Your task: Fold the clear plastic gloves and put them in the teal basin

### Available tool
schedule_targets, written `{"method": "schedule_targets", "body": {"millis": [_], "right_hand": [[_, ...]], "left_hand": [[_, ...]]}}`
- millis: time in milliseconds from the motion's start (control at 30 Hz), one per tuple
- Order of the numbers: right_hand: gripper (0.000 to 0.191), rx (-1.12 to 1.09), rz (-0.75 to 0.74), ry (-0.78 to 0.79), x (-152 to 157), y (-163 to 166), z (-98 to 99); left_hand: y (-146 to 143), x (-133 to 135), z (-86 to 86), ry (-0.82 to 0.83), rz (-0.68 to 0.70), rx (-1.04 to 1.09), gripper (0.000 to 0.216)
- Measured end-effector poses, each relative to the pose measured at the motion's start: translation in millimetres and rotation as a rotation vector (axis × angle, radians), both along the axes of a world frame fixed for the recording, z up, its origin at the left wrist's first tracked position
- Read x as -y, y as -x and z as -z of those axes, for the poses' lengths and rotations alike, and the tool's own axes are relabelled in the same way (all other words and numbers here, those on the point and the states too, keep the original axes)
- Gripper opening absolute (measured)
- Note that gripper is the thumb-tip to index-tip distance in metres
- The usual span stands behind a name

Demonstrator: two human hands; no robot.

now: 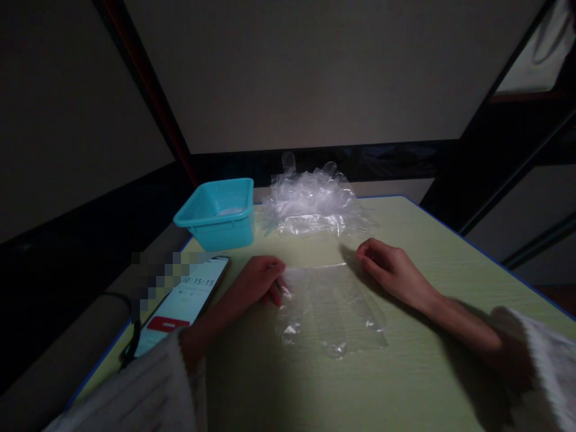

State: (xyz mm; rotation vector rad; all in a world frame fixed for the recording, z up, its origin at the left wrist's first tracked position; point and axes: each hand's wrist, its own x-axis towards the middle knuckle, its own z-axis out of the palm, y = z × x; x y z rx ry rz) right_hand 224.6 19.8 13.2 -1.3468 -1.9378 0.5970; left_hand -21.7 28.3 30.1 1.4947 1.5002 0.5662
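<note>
A clear plastic glove [330,309] lies flat on the pale green table [405,372], fingers toward me. My left hand [257,282] rests at its left cuff corner, fingertips curled onto the plastic edge. At the glove's right cuff corner sits my right hand [390,270], fingers bent, touching or just above the plastic. Whether either hand pinches the film I cannot tell. Behind the glove sits a heap of more clear plastic gloves [312,204].
A turquoise plastic tub [218,213] stands at the table's back left. A phone [186,303] with a lit timer screen lies at the left edge, a dark cable beside it. Walls and dark frames surround the table; the room is dim.
</note>
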Motion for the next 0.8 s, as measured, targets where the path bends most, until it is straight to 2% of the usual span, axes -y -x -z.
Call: {"method": "schedule_targets", "body": {"millis": [67,133,200,267,333,467,800], "right_hand": [[0.014,0.113,-0.017,-0.119,3,1,-2.7],[0.015,0.175,-0.071,-0.178,6,4,-4.6],[0.017,0.220,-0.164,-0.214,8,5,-4.8],[0.020,0.248,-0.254,-0.222,10,6,-3.7],[0.023,0.274,-0.310,-0.207,10,5,-2.4],[0.029,0.323,-0.318,-0.195,9,4,-1.2],[0.029,0.316,-0.294,-0.129,6,3,-2.8]], "left_hand": [[2,1,-1.0,-0.153,-0.032,-0.083,0.014],[3,4,-0.9,-0.383,-0.048,-0.244,0.016],[3,8,1.0,-0.590,-0.013,-0.408,0.021],[2,13,4.6,-0.681,0.063,-0.470,0.025],[1,16,8.6,-0.695,0.150,-0.477,0.027],[0,17,12.2,-0.623,0.258,-0.551,0.029],[2,14,-3.5,-0.505,0.196,-0.732,0.026]]}}
